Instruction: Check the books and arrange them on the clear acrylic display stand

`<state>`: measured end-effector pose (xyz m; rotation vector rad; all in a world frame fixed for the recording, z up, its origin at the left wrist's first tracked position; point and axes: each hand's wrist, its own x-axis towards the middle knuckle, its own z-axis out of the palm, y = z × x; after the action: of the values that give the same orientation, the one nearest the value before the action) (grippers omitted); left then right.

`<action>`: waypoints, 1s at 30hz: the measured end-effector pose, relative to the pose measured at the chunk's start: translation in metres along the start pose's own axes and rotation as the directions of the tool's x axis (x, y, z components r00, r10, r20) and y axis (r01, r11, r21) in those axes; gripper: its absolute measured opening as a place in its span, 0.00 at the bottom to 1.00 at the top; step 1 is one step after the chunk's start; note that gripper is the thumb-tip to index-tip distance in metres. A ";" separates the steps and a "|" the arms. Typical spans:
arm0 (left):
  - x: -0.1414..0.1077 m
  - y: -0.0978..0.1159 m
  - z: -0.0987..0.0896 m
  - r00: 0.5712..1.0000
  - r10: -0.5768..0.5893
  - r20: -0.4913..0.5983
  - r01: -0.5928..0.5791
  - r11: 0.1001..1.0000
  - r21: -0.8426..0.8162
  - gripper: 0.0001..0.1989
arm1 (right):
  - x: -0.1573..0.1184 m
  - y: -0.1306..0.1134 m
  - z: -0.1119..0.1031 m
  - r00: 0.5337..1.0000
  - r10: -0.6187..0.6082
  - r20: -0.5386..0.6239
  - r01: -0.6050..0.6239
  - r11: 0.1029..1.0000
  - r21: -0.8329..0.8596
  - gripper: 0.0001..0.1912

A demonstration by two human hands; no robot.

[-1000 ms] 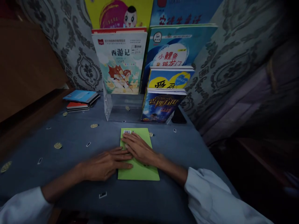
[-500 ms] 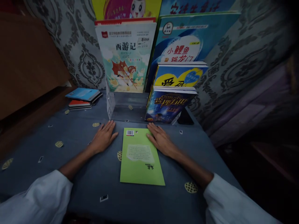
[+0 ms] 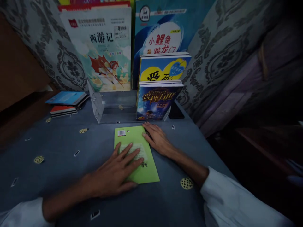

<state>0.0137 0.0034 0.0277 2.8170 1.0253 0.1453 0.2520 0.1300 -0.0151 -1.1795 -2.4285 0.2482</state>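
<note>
A thin green book [image 3: 148, 175] lies flat on the dark blue tablecloth, its barcode at the far left corner. Over its left and middle part my left hand [image 3: 118, 171] is spread, fingers apart, hiding some of the printed text. Whether the palm presses on the cover I cannot tell. At the book's far right corner rests my right hand [image 3: 157, 138], flat and open, its fingertips by the edge. Just beyond stands a clear book rack [image 3: 113, 115] holding several upright books, among them a dark blue one [image 3: 157, 102] in front.
Left of the rack lies a small stack of books [image 3: 67, 99], a blue one on top. A black flat object [image 3: 175, 112] sits by the rack's right side. Patterned wallpaper [image 3: 73, 63] rises behind, and the table's right edge drops off into darkness.
My left hand has moved from the table beside the green book to over its cover. My right hand stays at the far right corner. The view has shifted somewhat.
</note>
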 end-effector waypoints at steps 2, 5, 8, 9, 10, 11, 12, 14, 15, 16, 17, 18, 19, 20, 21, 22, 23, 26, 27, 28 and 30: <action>0.004 -0.007 0.003 0.999 -0.034 -0.026 0.034 0.999 0.026 0.34 | 0.000 0.002 0.001 1.000 -0.007 -0.008 0.007 1.000 0.029 0.26; 0.008 -0.017 0.006 0.998 -0.046 -0.037 0.048 0.997 0.055 0.32 | 0.000 0.005 0.002 0.999 -0.027 -0.022 0.028 0.998 0.055 0.26; 0.008 -0.026 0.005 0.999 -0.024 -0.042 0.027 0.998 0.064 0.32 | 0.000 0.006 0.004 0.998 -0.042 -0.039 0.044 0.997 0.059 0.24; 0.008 -0.030 0.004 0.999 -0.022 -0.046 0.024 0.998 0.059 0.33 | -0.001 0.006 0.004 0.998 -0.045 -0.046 0.047 0.997 0.058 0.24; 0.007 -0.036 0.004 0.998 -0.035 -0.056 0.038 0.998 0.052 0.32 | -0.001 0.006 0.004 0.997 -0.046 -0.055 0.050 0.997 0.058 0.23; 0.007 -0.043 0.004 0.995 -0.070 -0.077 0.074 0.996 0.047 0.32 | -0.001 0.005 0.004 0.997 -0.049 -0.062 0.053 0.997 0.058 0.23; 0.007 -0.051 0.004 0.985 -0.130 -0.111 0.136 0.990 0.044 0.31 | -0.001 0.004 0.003 0.996 -0.053 -0.067 0.057 0.997 0.059 0.22; 0.007 -0.069 0.005 0.939 -0.279 -0.203 0.292 0.956 0.040 0.29 | 0.000 0.001 0.001 0.995 -0.069 -0.071 0.073 0.995 0.063 0.21; 0.007 -0.076 0.005 0.910 -0.335 -0.244 0.354 0.934 0.038 0.28 | 0.000 -0.001 0.000 0.995 -0.078 -0.069 0.082 0.995 0.064 0.21; 0.009 -0.083 0.004 0.890 -0.364 -0.275 0.389 0.920 0.040 0.28 | 0.000 -0.002 -0.001 0.994 -0.087 -0.067 0.091 0.994 0.066 0.21; 0.011 -0.088 0.003 0.881 -0.369 -0.296 0.399 0.916 0.046 0.27 | 0.000 -0.003 -0.002 0.994 -0.093 -0.063 0.097 0.993 0.067 0.20; 0.014 -0.091 0.002 0.883 -0.355 -0.307 0.389 0.920 0.055 0.26 | 0.001 -0.004 -0.003 0.994 -0.095 -0.062 0.099 0.993 0.068 0.20; 0.018 -0.094 0.001 0.891 -0.331 -0.311 0.368 0.928 0.065 0.25 | 0.001 -0.005 -0.003 0.994 -0.095 -0.062 0.099 0.993 0.069 0.20; 0.023 -0.094 0.000 0.901 -0.305 -0.309 0.342 0.937 0.074 0.25 | 0.001 -0.005 -0.003 0.994 -0.094 -0.061 0.098 0.993 0.071 0.20; 0.030 -0.094 -0.001 0.911 -0.279 -0.302 0.316 0.945 0.081 0.24 | 0.002 -0.005 -0.003 0.994 -0.094 -0.063 0.099 0.992 0.074 0.20; 0.037 -0.094 -0.002 0.922 -0.256 -0.291 0.291 0.953 0.084 0.24 | 0.002 -0.005 -0.003 0.993 -0.092 -0.068 0.098 0.992 0.078 0.19; 0.046 -0.093 -0.002 0.932 -0.236 -0.276 0.269 0.959 0.087 0.24 | 0.002 -0.006 -0.003 0.993 -0.091 -0.076 0.097 0.992 0.081 0.19; 0.074 -0.090 -0.002 0.954 -0.191 -0.233 0.217 0.972 0.092 0.23 | 0.001 -0.006 -0.003 0.991 -0.087 -0.103 0.096 0.991 0.090 0.18; 0.083 -0.089 -0.001 0.958 -0.181 -0.222 0.206 0.974 0.092 0.22 | 0.001 -0.007 -0.004 0.990 -0.086 -0.110 0.096 0.991 0.091 0.18; 0.092 -0.089 0.000 0.962 -0.171 -0.215 0.195 0.976 0.093 0.22 | 0.001 -0.007 -0.004 0.990 -0.085 -0.114 0.096 0.991 0.090 0.18; 0.105 -0.088 0.002 0.967 -0.147 -0.208 0.169 0.981 0.093 0.21 | 0.001 -0.008 -0.005 0.989 -0.087 -0.117 0.098 0.991 0.090 0.17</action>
<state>0.0387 0.1377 0.0161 2.8466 1.3359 0.3736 0.2485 0.1256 -0.0075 -1.0090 -2.3382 0.2596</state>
